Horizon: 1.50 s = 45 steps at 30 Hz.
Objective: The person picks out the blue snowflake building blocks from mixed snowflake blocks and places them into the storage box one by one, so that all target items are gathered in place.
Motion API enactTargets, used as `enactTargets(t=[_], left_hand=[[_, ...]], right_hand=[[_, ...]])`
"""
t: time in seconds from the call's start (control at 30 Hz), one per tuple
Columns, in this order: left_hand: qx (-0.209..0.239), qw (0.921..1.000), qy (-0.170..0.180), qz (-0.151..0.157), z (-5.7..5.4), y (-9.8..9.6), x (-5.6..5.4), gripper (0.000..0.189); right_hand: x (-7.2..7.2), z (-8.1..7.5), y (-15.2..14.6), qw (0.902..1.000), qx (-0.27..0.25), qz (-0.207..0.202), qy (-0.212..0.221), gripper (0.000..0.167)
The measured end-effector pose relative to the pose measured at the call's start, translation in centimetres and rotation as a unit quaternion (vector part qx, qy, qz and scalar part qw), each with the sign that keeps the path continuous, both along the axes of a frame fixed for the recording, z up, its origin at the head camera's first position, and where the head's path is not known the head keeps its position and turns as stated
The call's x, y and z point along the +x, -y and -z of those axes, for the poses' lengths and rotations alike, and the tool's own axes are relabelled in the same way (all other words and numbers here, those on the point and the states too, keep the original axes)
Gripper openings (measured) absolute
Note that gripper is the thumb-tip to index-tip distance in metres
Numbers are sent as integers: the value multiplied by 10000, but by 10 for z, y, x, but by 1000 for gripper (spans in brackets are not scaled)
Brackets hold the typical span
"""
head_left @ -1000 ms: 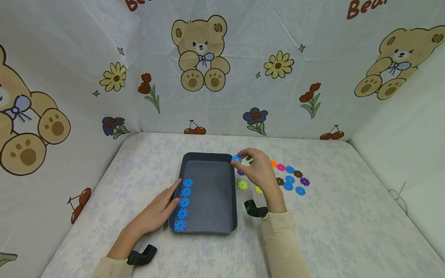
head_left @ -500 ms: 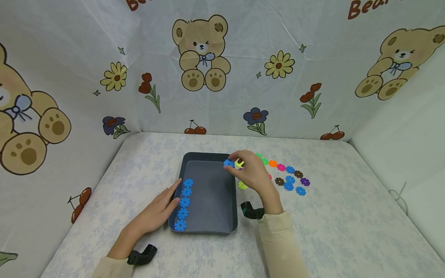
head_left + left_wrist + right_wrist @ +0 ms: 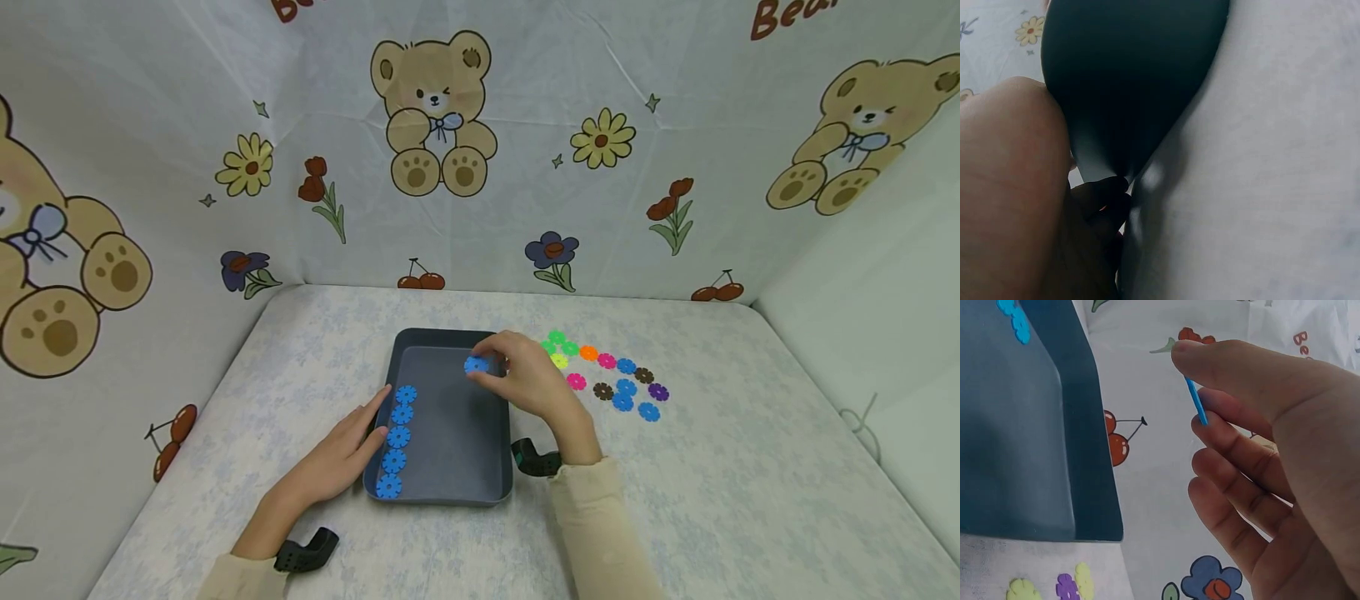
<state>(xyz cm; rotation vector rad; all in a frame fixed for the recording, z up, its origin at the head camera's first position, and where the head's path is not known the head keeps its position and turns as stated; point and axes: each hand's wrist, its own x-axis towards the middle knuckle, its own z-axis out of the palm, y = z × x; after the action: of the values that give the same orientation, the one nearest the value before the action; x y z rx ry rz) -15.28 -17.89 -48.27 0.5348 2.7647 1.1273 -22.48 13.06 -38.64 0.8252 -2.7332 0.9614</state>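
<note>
My left hand (image 3: 341, 454) holds the left edge of the dark grey tray (image 3: 450, 502), its thumb over the rim and fingers along the outer side. Those fingers look dark beside the tray wall (image 3: 1141, 56) in the left wrist view. Between thumb and fingertips my right hand (image 3: 525, 375) pinches a blue flower-shaped disc (image 3: 476, 364) above the tray's upper right part. The right wrist view shows this disc (image 3: 1196, 400) edge-on, with the other fingers loosely bent. Along the tray's left side lies a column of several blue discs (image 3: 399, 437).
Right of the tray, loose discs lie scattered on the table: green (image 3: 557, 337), orange (image 3: 588, 353), pink (image 3: 576, 382), brown (image 3: 603, 391), purple (image 3: 657, 392) and several blue ones (image 3: 622, 402). A bear-print cloth (image 3: 487, 242) stands behind the table.
My right hand has moved left and slightly nearer with the blue disc, from the tray's right rim to over its inside. The left hand and the tray have stayed in place.
</note>
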Motion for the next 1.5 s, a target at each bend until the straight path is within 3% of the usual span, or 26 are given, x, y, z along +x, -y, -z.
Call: enactTargets(t=[0.5,0.93,1.5], left_hand=[[-64,10000,8,-26,1,0,0,64],[-75,9999,67,-66,0,0,-1,64],[-58,10000,27,-46,-1,0,0,64]], right_hand=[[9,0,18,9975,393,-397,424,28],[13,3,32,9902,749,-993,642,28],[22,9,52,9674,1104,-1806,1392,30]])
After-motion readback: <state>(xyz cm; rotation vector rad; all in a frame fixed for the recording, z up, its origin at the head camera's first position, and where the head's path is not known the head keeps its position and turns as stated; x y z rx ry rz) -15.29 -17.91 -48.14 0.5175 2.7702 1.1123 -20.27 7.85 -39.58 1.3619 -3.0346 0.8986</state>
